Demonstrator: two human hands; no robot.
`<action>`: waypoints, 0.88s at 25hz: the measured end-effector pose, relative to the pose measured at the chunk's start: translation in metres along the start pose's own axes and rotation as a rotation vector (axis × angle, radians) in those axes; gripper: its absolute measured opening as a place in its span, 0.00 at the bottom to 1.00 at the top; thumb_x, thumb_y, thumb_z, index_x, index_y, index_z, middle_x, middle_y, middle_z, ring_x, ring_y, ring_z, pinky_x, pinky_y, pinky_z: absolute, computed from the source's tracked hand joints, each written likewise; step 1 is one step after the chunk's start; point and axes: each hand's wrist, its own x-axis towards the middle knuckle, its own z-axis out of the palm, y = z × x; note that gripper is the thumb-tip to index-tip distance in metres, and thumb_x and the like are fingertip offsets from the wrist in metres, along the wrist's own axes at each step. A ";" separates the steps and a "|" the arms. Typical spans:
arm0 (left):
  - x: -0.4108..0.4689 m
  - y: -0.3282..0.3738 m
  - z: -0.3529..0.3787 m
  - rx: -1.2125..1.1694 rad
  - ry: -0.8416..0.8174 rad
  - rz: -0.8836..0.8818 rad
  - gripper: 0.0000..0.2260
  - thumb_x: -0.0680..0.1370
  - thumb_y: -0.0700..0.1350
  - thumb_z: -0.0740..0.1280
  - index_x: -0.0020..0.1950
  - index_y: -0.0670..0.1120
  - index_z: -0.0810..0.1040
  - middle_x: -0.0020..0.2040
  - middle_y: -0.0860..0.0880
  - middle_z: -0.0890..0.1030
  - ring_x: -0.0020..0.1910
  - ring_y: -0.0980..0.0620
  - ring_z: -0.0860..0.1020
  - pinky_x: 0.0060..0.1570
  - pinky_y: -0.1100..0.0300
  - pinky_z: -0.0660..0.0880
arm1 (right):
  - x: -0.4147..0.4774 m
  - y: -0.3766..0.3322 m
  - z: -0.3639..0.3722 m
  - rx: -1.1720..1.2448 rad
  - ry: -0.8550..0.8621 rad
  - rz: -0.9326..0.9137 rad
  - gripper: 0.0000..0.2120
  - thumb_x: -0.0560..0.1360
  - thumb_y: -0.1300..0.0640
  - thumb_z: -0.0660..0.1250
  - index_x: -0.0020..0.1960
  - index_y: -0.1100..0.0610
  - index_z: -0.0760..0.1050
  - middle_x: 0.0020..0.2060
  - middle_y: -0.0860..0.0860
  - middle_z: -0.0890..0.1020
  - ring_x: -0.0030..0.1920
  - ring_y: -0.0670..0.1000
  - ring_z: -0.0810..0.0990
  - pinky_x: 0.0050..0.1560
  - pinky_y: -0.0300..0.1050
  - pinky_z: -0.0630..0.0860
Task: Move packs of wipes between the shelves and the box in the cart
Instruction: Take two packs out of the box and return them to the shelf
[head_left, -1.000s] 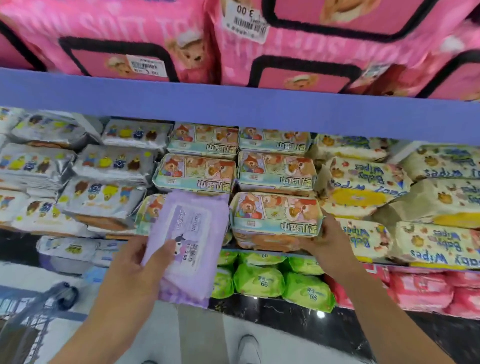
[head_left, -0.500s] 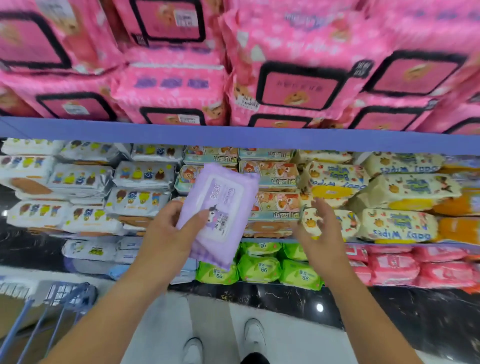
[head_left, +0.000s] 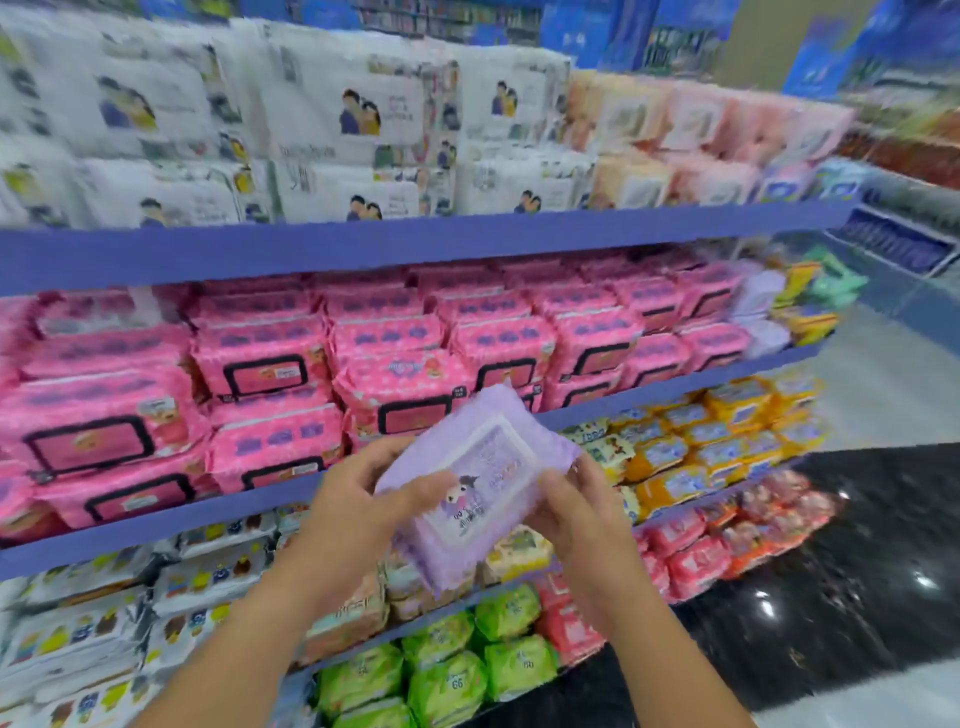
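Both hands grip one purple pack of wipes (head_left: 475, 486) (tilted, lid facing up): left hand (head_left: 358, 512) at its 8 o'clock edge, right hand (head_left: 576, 512) at 4 o'clock, before the pink packs (head_left: 260, 364).

head view: worn at head height | faces forward and down | close to the blue shelves (head_left: 415, 241), which run away to the far right | only view
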 end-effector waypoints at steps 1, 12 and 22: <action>0.004 0.019 0.007 0.033 -0.047 0.027 0.13 0.64 0.50 0.80 0.48 0.56 0.87 0.41 0.51 0.87 0.34 0.54 0.82 0.29 0.62 0.75 | -0.001 -0.020 -0.008 -0.013 0.012 -0.035 0.21 0.69 0.53 0.72 0.61 0.56 0.77 0.49 0.51 0.86 0.47 0.50 0.84 0.45 0.45 0.80; 0.133 0.119 0.212 0.341 -0.077 0.357 0.25 0.60 0.56 0.83 0.55 0.58 0.82 0.55 0.62 0.82 0.52 0.65 0.78 0.48 0.61 0.74 | 0.069 -0.144 -0.208 -0.213 0.059 -0.187 0.17 0.74 0.63 0.73 0.62 0.54 0.78 0.54 0.47 0.87 0.55 0.49 0.85 0.53 0.44 0.82; 0.297 0.090 0.471 0.332 -0.113 0.250 0.35 0.62 0.57 0.83 0.66 0.55 0.75 0.59 0.59 0.75 0.59 0.55 0.75 0.48 0.63 0.71 | 0.203 -0.184 -0.475 -0.366 0.121 -0.127 0.19 0.75 0.58 0.76 0.64 0.50 0.78 0.57 0.46 0.86 0.57 0.49 0.84 0.57 0.50 0.81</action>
